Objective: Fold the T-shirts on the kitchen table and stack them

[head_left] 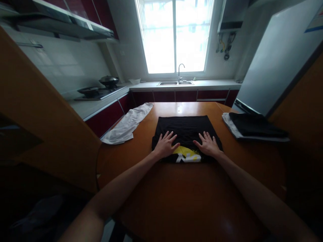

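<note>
A folded black T-shirt (185,126) with a yellow and white print near its front edge lies flat on the wooden table (186,195). My left hand (165,145) rests palm down on its left part, fingers spread. On the right part lies my right hand (208,144), also flat with the fingers apart. Both hands touch the cloth without gripping it. The print shows between them, partly covered at the left by my thumb.
A white garment (128,124) lies loosely along the table's left edge. At the right edge is a stack of folded clothes, black cloth (256,125) over white. Beyond the table are a counter with a sink (168,83), a stove with pans (109,80), and a fridge (282,57).
</note>
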Demonstrator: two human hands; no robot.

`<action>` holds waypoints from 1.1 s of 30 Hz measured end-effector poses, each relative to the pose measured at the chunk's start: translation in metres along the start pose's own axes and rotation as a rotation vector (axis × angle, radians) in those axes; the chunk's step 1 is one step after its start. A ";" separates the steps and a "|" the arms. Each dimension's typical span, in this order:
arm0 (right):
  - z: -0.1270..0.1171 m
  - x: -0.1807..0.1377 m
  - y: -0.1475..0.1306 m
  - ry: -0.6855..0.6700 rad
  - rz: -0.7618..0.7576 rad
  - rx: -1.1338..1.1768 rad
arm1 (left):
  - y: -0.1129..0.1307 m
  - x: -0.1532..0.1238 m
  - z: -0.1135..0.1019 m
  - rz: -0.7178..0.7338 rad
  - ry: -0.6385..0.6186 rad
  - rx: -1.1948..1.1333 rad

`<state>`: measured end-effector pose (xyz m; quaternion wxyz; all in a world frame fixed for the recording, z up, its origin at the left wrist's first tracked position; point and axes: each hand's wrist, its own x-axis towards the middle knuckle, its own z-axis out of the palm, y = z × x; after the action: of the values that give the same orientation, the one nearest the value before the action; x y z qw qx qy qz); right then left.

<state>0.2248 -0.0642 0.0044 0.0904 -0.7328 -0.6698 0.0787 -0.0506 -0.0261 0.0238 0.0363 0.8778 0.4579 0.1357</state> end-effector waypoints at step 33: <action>-0.004 -0.002 0.004 0.107 -0.112 -0.033 | -0.015 0.009 -0.004 -0.050 -0.031 0.047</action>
<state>0.2296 -0.0663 0.0078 0.1185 -0.6987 -0.7052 0.0231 -0.0585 -0.0104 0.0264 0.0262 0.8688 0.4820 0.1104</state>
